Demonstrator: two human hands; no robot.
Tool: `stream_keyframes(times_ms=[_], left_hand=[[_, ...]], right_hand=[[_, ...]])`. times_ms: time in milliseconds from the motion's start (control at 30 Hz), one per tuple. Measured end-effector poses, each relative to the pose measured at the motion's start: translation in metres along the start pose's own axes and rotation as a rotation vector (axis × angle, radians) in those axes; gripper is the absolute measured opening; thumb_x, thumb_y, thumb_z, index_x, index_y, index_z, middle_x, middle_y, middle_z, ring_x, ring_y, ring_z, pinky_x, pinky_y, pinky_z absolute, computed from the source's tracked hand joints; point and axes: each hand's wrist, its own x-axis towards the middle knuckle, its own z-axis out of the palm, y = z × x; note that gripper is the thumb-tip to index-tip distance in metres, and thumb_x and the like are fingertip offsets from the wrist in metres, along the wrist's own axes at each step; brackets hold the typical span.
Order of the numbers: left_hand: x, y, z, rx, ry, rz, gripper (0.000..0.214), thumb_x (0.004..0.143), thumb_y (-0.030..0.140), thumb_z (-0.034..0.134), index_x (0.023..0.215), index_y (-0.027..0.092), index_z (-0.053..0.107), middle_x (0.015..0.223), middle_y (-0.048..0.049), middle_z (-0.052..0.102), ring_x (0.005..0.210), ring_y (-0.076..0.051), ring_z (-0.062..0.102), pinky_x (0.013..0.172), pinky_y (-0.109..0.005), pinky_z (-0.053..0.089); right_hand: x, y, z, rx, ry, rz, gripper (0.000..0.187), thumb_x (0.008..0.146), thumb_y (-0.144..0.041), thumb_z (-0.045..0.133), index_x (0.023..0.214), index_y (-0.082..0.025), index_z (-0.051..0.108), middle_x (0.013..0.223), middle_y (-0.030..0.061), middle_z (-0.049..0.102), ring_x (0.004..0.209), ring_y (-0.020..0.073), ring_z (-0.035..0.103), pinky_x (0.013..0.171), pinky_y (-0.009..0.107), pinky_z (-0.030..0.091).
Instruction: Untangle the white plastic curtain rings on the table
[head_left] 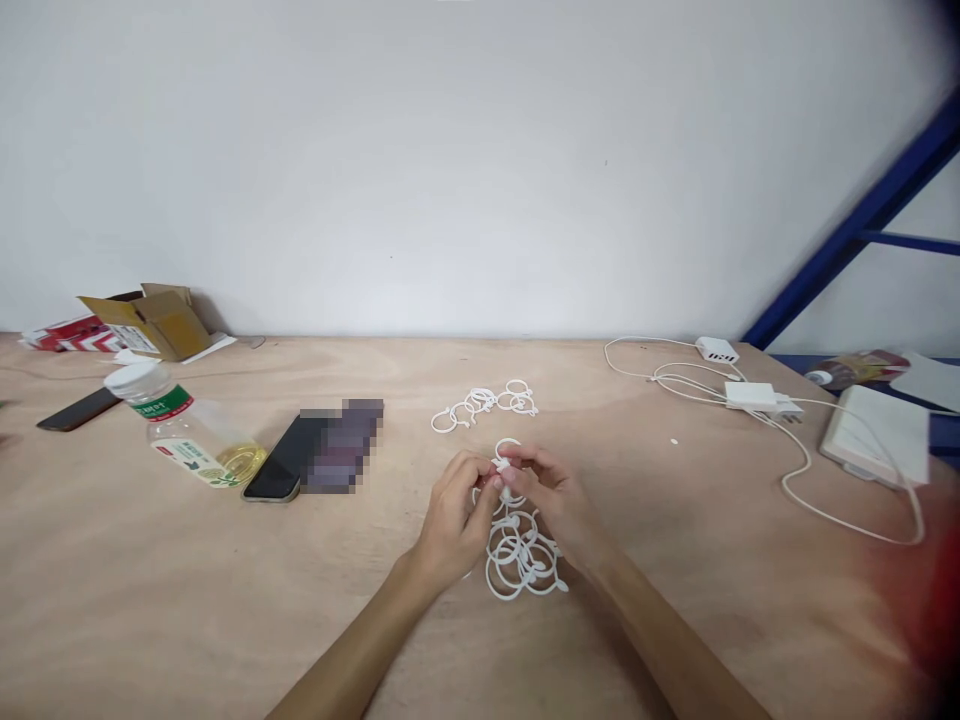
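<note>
So, far left of the frame there's an opened box [172,325] back by the wall, then a clear bottle [169,430] and a phone [274,455], all off to the side, which I'd guess is just to leave elbow room on the desk [225,620].

Lower middle is where the hands are. Left hand [454,515] and right hand [566,510] meet over a white ring [507,441], fingers of both pinched shut on its small knobbly end, with the loop poking up past them. Fingertip grip on both sides, probably because the part's so tiny. A loose pile [517,548] of the same rings sits right under the wrists, easy to reach, and a smaller bunch [484,400] lies farther back, apart from the pile, maybe as a separate lot.

Over on the right, a charger [750,396], its looping cable [806,455] and a white box [877,435] are well apart from the rings, so nothing looks likely to snag.

Hard to make out: something dark is cut off at the left edge. Can't tell if the yellow coil [247,462] is inside the bottle or behind it. The patch beside the phone is pixelated, so no clue there. The fingers hide most of the held end, and the hands cover part of the pile; rings overlap too much to count. The red thing [911,590] lower right is just a blur.
</note>
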Motion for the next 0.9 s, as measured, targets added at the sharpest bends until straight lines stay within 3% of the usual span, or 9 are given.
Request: stream_keyframes(times_ms=[133,267,400,500,667,900], left_hand=[[-0.001,0.001,0.002,-0.019,0.003,-0.005,0.017,0.093,0.026,0.041,0.084,0.019,0.054,0.08,-0.0042,0.058,0.075,-0.015,0.053,0.07,-0.029,0.044],[-0.002,0.0,0.003,0.007,0.037,-0.058,0.01,0.089,0.029,0.049,0.09,0.019,0.053,0.086,-0.0046,0.058,0.081,-0.016,0.054,0.074,-0.03,0.045],[-0.001,-0.001,0.004,0.043,0.032,-0.138,0.044,0.073,0.031,0.069,0.111,0.018,0.051,0.103,-0.0073,0.062,0.089,-0.019,0.058,0.078,-0.033,0.048],[0.0,0.0,0.005,0.042,0.015,-0.143,0.034,0.074,0.027,0.067,0.106,0.019,0.058,0.1,-0.0061,0.066,0.085,-0.018,0.061,0.078,-0.032,0.05],[-0.001,0.001,0.006,0.137,0.006,-0.017,0.022,0.08,0.024,0.059,0.1,0.018,0.062,0.089,-0.0065,0.068,0.079,-0.017,0.062,0.072,-0.029,0.05],[-0.001,0.004,0.007,0.187,-0.03,0.061,0.01,0.081,0.022,0.054,0.072,0.017,0.058,0.062,0.0003,0.055,0.057,-0.012,0.049,0.056,-0.023,0.041]], right_hand=[[-0.003,0.003,0.004,-0.106,-0.018,-0.081,0.018,0.076,-0.04,0.067,0.076,-0.021,0.069,0.081,0.0029,0.063,0.081,0.0184,0.056,0.074,0.03,0.045],[-0.005,0.005,0.008,0.012,0.006,-0.031,0.019,0.075,-0.041,0.068,0.076,-0.022,0.067,0.078,0.0009,0.062,0.076,0.0166,0.057,0.07,0.028,0.045],[-0.005,0.003,0.011,0.197,0.003,0.064,0.02,0.075,-0.041,0.068,0.08,-0.022,0.066,0.081,0.0012,0.063,0.074,0.0156,0.057,0.07,0.028,0.046],[-0.005,0.002,0.012,0.262,-0.007,0.114,0.021,0.073,-0.041,0.07,0.08,-0.022,0.065,0.084,0.0017,0.063,0.078,0.0164,0.058,0.073,0.029,0.046],[-0.004,0.006,0.011,0.182,0.011,0.054,0.023,0.074,-0.043,0.068,0.077,-0.021,0.061,0.076,-0.001,0.059,0.07,0.0136,0.053,0.067,0.025,0.044],[-0.008,0.005,0.012,0.06,-0.036,0.022,0.027,0.08,-0.044,0.06,0.068,-0.021,0.054,0.061,-0.0033,0.051,0.058,0.0123,0.047,0.056,0.025,0.039]])
